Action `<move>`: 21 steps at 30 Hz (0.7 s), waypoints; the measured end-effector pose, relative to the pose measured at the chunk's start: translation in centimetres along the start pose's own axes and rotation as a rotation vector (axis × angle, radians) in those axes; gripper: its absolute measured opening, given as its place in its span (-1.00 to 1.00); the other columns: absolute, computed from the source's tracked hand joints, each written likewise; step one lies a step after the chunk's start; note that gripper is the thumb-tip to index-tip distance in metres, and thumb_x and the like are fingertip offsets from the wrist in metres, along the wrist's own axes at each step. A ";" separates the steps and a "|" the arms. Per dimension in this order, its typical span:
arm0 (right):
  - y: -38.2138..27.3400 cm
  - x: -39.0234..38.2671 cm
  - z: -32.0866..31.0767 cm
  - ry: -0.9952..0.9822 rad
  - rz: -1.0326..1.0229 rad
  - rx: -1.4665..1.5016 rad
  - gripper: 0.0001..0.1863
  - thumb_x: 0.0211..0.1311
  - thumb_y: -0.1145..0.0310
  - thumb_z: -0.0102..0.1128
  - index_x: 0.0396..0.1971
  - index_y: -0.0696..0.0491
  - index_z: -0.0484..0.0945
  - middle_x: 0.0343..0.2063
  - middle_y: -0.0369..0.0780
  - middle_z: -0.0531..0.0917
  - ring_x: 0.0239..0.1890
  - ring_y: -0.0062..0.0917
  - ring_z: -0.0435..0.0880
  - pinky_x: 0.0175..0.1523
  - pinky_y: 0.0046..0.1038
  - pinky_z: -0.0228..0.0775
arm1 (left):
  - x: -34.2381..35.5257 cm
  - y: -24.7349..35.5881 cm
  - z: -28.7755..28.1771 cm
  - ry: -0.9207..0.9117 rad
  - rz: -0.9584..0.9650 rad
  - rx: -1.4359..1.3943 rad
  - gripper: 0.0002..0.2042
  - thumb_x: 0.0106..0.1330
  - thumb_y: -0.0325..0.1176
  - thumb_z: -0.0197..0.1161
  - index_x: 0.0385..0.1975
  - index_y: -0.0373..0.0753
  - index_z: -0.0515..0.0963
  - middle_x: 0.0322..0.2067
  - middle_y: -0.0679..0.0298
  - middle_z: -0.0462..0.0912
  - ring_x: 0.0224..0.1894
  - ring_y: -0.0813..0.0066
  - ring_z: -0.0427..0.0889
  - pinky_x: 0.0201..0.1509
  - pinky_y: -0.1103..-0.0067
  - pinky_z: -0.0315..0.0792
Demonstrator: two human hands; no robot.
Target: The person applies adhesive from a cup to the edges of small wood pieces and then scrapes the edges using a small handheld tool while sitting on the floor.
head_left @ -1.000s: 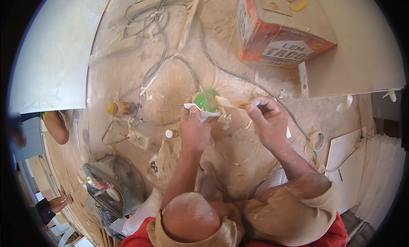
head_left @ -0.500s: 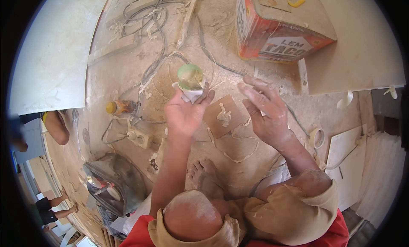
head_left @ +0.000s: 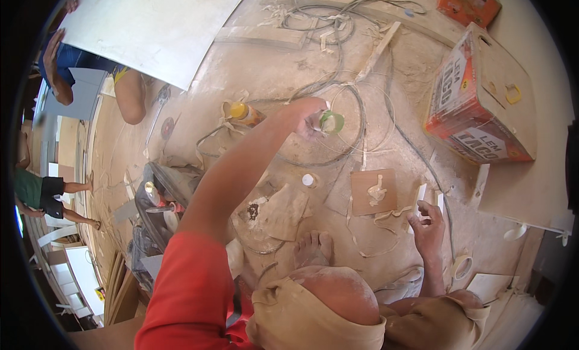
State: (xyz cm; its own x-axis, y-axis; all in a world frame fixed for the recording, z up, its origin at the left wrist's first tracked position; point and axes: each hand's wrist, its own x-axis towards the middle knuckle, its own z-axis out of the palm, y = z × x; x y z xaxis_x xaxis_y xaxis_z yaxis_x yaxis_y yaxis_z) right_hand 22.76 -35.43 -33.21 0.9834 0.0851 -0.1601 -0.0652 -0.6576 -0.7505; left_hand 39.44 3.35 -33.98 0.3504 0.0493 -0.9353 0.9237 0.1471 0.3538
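My left hand (head_left: 309, 119) is stretched out over the floor, its fingers wrapped round a small, round, green-rimmed container (head_left: 331, 122) with some white wrapping at its side. What the container holds does not show clearly now. On the right, my right hand (head_left: 428, 228) has bent fingers around a thin white strip (head_left: 420, 196); a second white piece shows beside the fingers. Between the hands lies a square brown board (head_left: 374, 192) with a pale smear of paste on it. Near the board a small white-capped item (head_left: 309, 180) stands on the floor.
A large red-and-white box (head_left: 476, 102) stands at the right, another orange box (head_left: 467, 6) behind it. Cables (head_left: 344, 24) loop across the dusty floor. A yellow-capped bottle (head_left: 241, 113), a black bag (head_left: 172, 187) and a tape roll (head_left: 462, 267) lie around. Another person holds a white panel (head_left: 151, 30).
My left hand has reached farther out with the green-rimmed container. The right hand has drawn down to the right, showing white strips at its fingers. The view has shifted, and another person's hands now show.
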 end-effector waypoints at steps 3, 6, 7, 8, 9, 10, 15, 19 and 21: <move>-0.1 0.3 0.3 -0.028 -0.023 -0.034 -0.52 -0.02 0.27 0.47 -0.07 0.09 0.56 -0.22 -0.14 0.60 -0.20 -0.36 0.59 -0.24 -0.40 0.45 | 1.5 0.8 0.3 0.090 -0.038 0.172 -0.47 0.20 -0.17 0.27 0.17 -0.12 0.31 0.21 0.02 0.24 0.11 -0.06 0.45 0.14 0.04 0.37; -2.2 0.5 1.6 -0.114 -0.091 -0.070 -0.52 -0.02 0.30 0.46 -0.06 0.09 0.55 -0.20 -0.11 0.60 -0.16 -0.30 0.59 -0.22 -0.37 0.45 | 2.8 1.4 -1.0 0.070 -0.053 0.224 -0.44 0.18 -0.17 0.31 0.18 -0.09 0.33 0.24 0.09 0.27 0.01 -0.07 0.54 0.07 0.02 0.41; -3.2 0.8 3.0 -0.158 -0.148 -0.034 -0.52 -0.02 0.31 0.46 -0.06 0.10 0.54 -0.20 -0.10 0.60 -0.15 -0.28 0.58 -0.20 -0.35 0.46 | 3.5 1.8 -3.2 0.051 -0.043 0.242 -0.43 0.20 -0.12 0.28 0.20 -0.07 0.30 0.26 0.13 0.27 -0.02 -0.10 0.56 0.06 -0.03 0.40; -4.2 1.3 4.2 -0.207 -0.211 0.002 -0.51 -0.03 0.32 0.46 -0.06 0.10 0.53 -0.20 -0.08 0.59 -0.13 -0.26 0.58 -0.18 -0.34 0.46 | 4.5 1.0 -4.6 -0.036 -0.025 0.259 -0.42 0.23 -0.07 0.25 0.23 -0.05 0.28 0.27 0.16 0.27 -0.05 -0.13 0.58 0.05 -0.07 0.39; -5.0 1.9 5.5 -0.336 -0.221 -0.029 -0.48 -0.03 0.33 0.45 -0.03 0.12 0.50 -0.18 -0.04 0.59 -0.07 -0.16 0.54 -0.03 -0.25 0.42 | 5.4 0.7 -6.3 -0.093 0.002 0.281 -0.41 0.25 -0.01 0.22 0.25 -0.03 0.25 0.29 0.19 0.27 -0.08 -0.16 0.60 0.04 -0.12 0.39; -4.9 2.1 7.0 -0.358 -0.307 0.002 -0.45 -0.04 0.31 0.45 -0.01 0.13 0.49 -0.16 -0.02 0.58 -0.05 -0.12 0.53 0.05 -0.21 0.37 | 5.3 1.0 -7.2 -0.113 0.023 0.308 -0.39 0.28 0.04 0.18 0.28 -0.01 0.22 0.31 0.23 0.27 -0.11 -0.19 0.63 0.02 -0.17 0.38; -6.6 3.8 12.3 -0.431 -0.583 -0.065 -0.30 -0.08 0.21 0.47 0.09 0.15 0.41 -0.05 0.00 0.56 0.05 -0.04 0.47 0.21 -0.10 0.24 | -1.5 2.9 -3.7 0.192 0.254 0.381 -0.21 0.34 0.18 0.02 0.39 -0.26 0.01 0.34 -0.11 0.15 0.22 -0.24 0.37 0.22 -0.06 0.23; -7.4 4.8 14.6 -0.453 -0.650 -0.148 -0.26 -0.07 0.17 0.45 0.14 0.13 0.39 -0.04 -0.05 0.57 0.04 -0.06 0.47 0.22 -0.12 0.23 | -8.4 0.2 -3.1 0.458 0.768 0.738 -0.31 0.35 0.08 0.05 0.27 -0.38 0.20 0.25 -0.20 0.27 0.25 -0.10 0.36 0.25 0.26 0.27; -7.7 5.5 14.7 -0.479 -0.605 -0.179 -0.31 -0.06 0.16 0.44 0.11 0.11 0.43 -0.06 -0.05 0.58 0.02 -0.08 0.48 0.20 -0.13 0.25 | -12.2 -2.9 -1.6 0.449 0.998 0.748 -0.40 0.35 -0.01 0.09 0.20 -0.40 0.27 0.18 -0.21 0.34 0.23 -0.08 0.37 0.26 0.31 0.28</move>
State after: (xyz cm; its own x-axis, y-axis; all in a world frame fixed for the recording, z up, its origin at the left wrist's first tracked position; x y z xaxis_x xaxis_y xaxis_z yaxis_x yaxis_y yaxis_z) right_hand 26.14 -18.84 -37.74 0.6571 0.7524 -0.0461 0.5257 -0.5012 -0.6873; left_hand 32.21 3.95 -23.64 0.9768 0.1598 -0.1428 0.2143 -0.7118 0.6689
